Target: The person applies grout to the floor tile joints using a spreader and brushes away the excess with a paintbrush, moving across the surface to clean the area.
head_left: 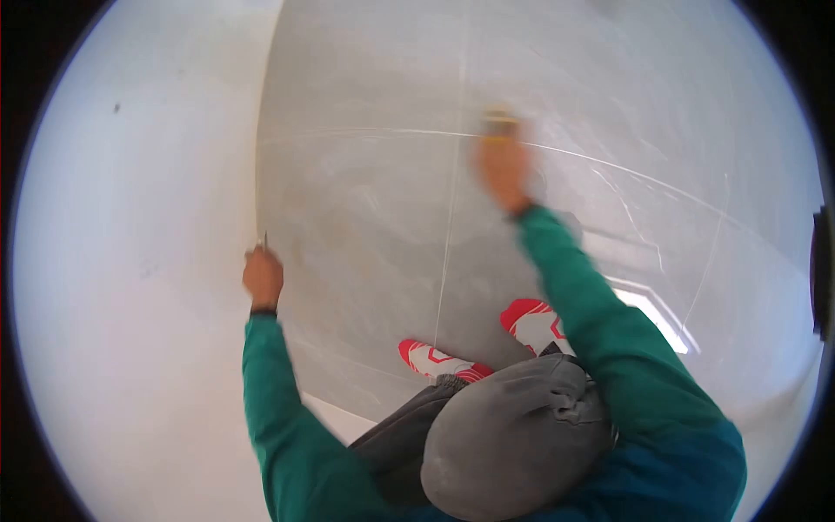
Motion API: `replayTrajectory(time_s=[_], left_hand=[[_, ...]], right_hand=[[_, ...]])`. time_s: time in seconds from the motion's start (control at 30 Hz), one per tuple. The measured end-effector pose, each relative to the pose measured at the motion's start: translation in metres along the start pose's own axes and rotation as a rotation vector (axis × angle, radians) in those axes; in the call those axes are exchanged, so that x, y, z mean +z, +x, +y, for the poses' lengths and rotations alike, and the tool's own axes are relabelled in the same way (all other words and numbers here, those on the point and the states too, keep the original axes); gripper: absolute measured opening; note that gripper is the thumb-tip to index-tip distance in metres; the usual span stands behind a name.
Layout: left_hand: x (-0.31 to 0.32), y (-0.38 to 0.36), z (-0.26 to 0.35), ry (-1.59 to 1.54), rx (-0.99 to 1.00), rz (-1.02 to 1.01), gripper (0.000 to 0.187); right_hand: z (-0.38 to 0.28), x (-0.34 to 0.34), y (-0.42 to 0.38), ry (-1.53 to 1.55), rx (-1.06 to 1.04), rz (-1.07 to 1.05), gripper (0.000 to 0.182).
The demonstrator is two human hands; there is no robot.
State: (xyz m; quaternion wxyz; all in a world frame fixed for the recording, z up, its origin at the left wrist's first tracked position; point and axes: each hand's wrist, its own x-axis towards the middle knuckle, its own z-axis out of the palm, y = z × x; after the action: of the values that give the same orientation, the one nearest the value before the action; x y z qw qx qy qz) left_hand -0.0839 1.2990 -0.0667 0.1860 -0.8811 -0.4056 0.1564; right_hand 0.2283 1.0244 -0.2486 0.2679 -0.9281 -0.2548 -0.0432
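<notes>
My left hand (pixel 263 277) is closed round a small thin object (pixel 265 237) with a dark upright tip. It is at the line where the white wall meets the grey floor; the object's kind is too small to make out. Farther right, my right hand (pixel 503 170) is smeared by motion over the floor. Its fingers are closed on a yellow and dark object (pixel 501 123), too blurred to name. Beneath that hand run pale joint lines in the floor (pixel 365 217).
A white wall (pixel 139 261) fills the left side. My feet, in red and white socks (pixel 435 359), stand on the tiled floor. Bright window light reflects at the right (pixel 652 313). A dark object (pixel 820 274) shows at the far right edge.
</notes>
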Motion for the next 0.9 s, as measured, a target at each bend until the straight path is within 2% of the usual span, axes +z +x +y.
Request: replayTrajectory(time_s=[0.03, 0.07, 0.13, 0.17, 0.23, 0.27, 0.33, 0.37, 0.43, 0.47, 0.5, 0.53, 0.6, 0.63, 0.67, 0.7, 0.73, 0.77, 0.8, 0.83, 0.87, 0.9], left_hand=[[0.008, -0.01, -0.021, 0.038, 0.227, 0.072, 0.022], [-0.041, -0.027, -0.001, -0.063, 0.17, -0.018, 0.022], [-0.085, -0.053, 0.012, -0.114, 0.335, -0.029, 0.022], [-0.104, -0.063, 0.022, -0.14, 0.372, -0.045, 0.02], [-0.135, -0.079, 0.042, -0.275, 0.298, -0.18, 0.019], [-0.131, -0.081, 0.046, -0.292, 0.323, -0.18, 0.019], [-0.114, -0.084, 0.055, -0.491, 0.249, -0.164, 0.019], [-0.106, -0.086, 0.062, -0.51, 0.27, -0.161, 0.019], [-0.091, -0.094, 0.076, -0.651, 0.269, -0.203, 0.02], [-0.084, -0.098, 0.075, -0.61, 0.378, -0.188, 0.021], [-0.083, -0.099, 0.076, -0.622, 0.389, -0.203, 0.021], [-0.082, -0.099, 0.077, -0.688, 0.324, -0.251, 0.021], [-0.084, -0.096, 0.071, -0.737, 0.184, -0.364, 0.021], [-0.084, -0.093, 0.07, -0.731, 0.194, -0.375, 0.021], [-0.084, -0.089, 0.069, -0.734, 0.21, -0.319, 0.022], [-0.085, -0.086, 0.066, -0.728, 0.216, -0.263, 0.023], [-0.082, -0.081, 0.064, -0.78, 0.221, -0.264, 0.024], [-0.083, -0.079, 0.067, -0.768, 0.214, -0.261, 0.024], [-0.088, -0.073, 0.073, -0.802, 0.228, -0.266, 0.025], [-0.093, -0.066, 0.078, -0.831, 0.243, -0.273, 0.025], [-0.099, -0.06, 0.084, -0.807, 0.244, -0.268, 0.025], [-0.103, -0.053, 0.093, -0.788, 0.272, -0.266, 0.025]], right_hand=[[-0.06, 0.032, 0.005, -0.025, -0.157, 0.118, 0.029], [-0.12, 0.018, 0.019, 0.515, 0.177, -0.084, 0.027], [-0.188, 0.031, 0.056, 0.626, 0.223, -0.568, 0.033], [-0.198, 0.021, 0.069, 0.754, 0.162, -0.653, 0.032], [-0.197, -0.017, 0.067, 0.826, 0.162, -0.48, 0.024], [-0.178, -0.042, 0.066, 0.903, 0.158, -0.408, 0.022], [-0.11, -0.077, 0.054, 0.917, 0.116, -0.366, 0.018], [-0.06, -0.098, 0.041, 1.02, 0.009, -0.148, 0.02], [0.062, -0.15, 0.01, 0.91, 0.152, -0.072, 0.024], [0.122, -0.188, -0.01, 0.825, 0.298, -0.037, 0.024], [0.196, -0.219, -0.035, 0.816, 0.422, 0.03, 0.024], [0.247, -0.266, -0.052, 0.634, 0.503, 0.157, 0.029], [0.362, -0.34, -0.108, 0.343, 0.478, 0.354, 0.04], [0.388, -0.375, -0.129, 0.126, 0.564, 0.347, 0.043], [0.409, -0.395, -0.15, 0.067, 0.631, 0.34, 0.045], [0.431, -0.4, -0.168, 0.017, 0.696, 0.324, 0.046], [0.458, -0.393, -0.186, -0.172, 0.822, 0.219, 0.046], [0.44, -0.359, -0.182, -0.174, 0.727, 0.282, 0.043], [0.398, -0.312, -0.161, -0.424, 0.493, 0.454, 0.04], [0.336, -0.272, -0.14, -0.283, 0.758, 0.23, 0.04], [0.279, -0.226, -0.117, -0.109, 0.875, -0.072, 0.041], [0.211, -0.178, -0.093, -0.463, 0.116, 0.326, 0.041]])
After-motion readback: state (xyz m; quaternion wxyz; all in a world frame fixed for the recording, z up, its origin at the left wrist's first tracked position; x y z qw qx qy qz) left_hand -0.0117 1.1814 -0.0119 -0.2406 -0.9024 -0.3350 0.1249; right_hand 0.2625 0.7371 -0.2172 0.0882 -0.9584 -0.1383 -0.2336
